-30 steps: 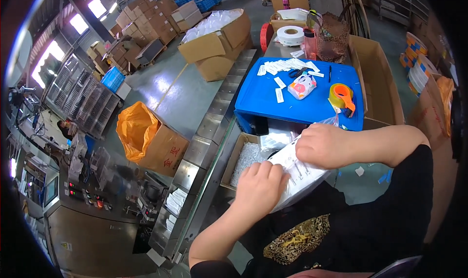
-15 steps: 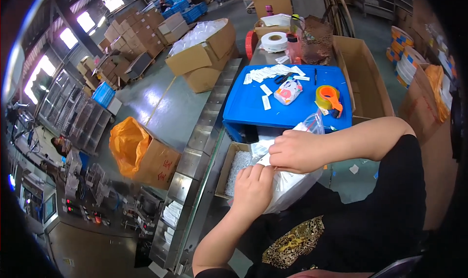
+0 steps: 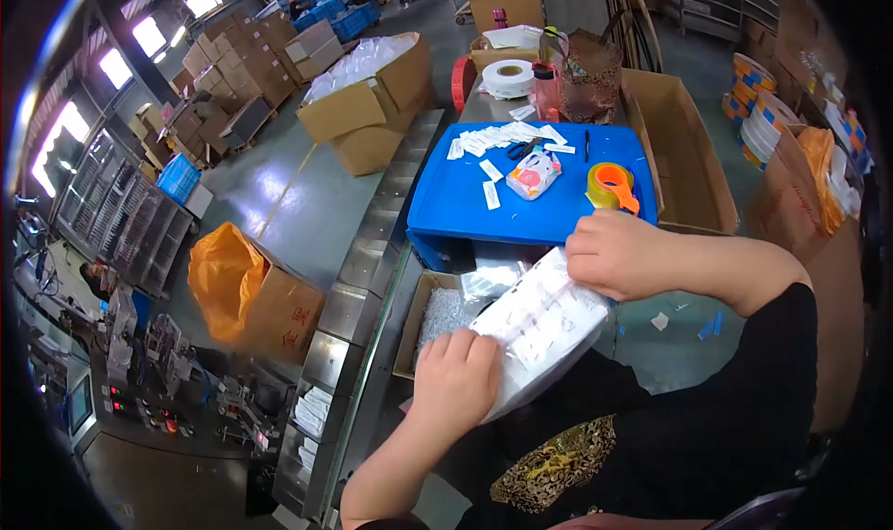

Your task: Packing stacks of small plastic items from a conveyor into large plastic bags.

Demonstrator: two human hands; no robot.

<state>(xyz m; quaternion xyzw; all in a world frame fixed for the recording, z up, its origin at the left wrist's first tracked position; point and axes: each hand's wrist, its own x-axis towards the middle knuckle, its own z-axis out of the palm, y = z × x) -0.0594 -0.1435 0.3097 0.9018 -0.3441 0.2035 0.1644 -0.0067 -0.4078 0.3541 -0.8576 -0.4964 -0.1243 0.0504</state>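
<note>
A clear plastic bag packed with white contents (image 3: 542, 330) lies slanted in front of my body, its printed face turned up. My left hand (image 3: 456, 378) is closed on the bag's near left end. At the far right end, my right hand (image 3: 619, 253) grips the bag with curled fingers; the thumb is mostly hidden. Just beyond my left hand stands a small open carton (image 3: 409, 330) holding small whitish pieces. Another clear plastic wrapping (image 3: 491, 281) lies beside that carton, partly covered by the bag.
Past the bag, a blue upturned bin (image 3: 446, 209) carries paper slips, scissors, a soft pack (image 3: 535, 175), a pen and an orange tape dispenser (image 3: 614, 188). A metal conveyor (image 3: 358, 274) runs along the left. An open carton (image 3: 684, 149) stands at right.
My hands have moved apart from near each other to opposite ends of the bag. The bag's top edge no longer stands up by the bin, and its printed face now shows.
</note>
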